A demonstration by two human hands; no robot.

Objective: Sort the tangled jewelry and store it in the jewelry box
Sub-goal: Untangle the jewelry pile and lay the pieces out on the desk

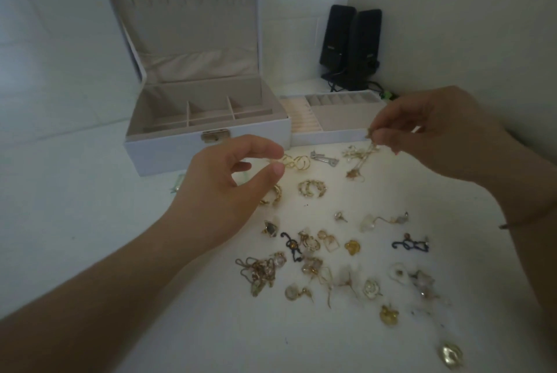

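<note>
A white jewelry box (168,143) stands open at the back, its lid upright and its beige compartments bare. Its removable tray (331,134) sits to the right of it. My right hand (437,134) pinches a tangled gold chain cluster (360,158), which hangs down to the table. My left hand (229,179) hovers above the table with curled fingers and thumb close together, near gold rings (297,161); I cannot tell whether it holds anything. Several loose gold earrings and charms (331,252) lie scattered on the white table. A tangled chain pile (259,273) lies lower left of them.
Two black speakers (351,44) with cables stand in the back right corner by the wall. A silver hair clip (324,158) lies in front of the tray. A dark blue clef-shaped piece (410,244) lies to the right. A small pale green item (177,184) sits left of my left hand.
</note>
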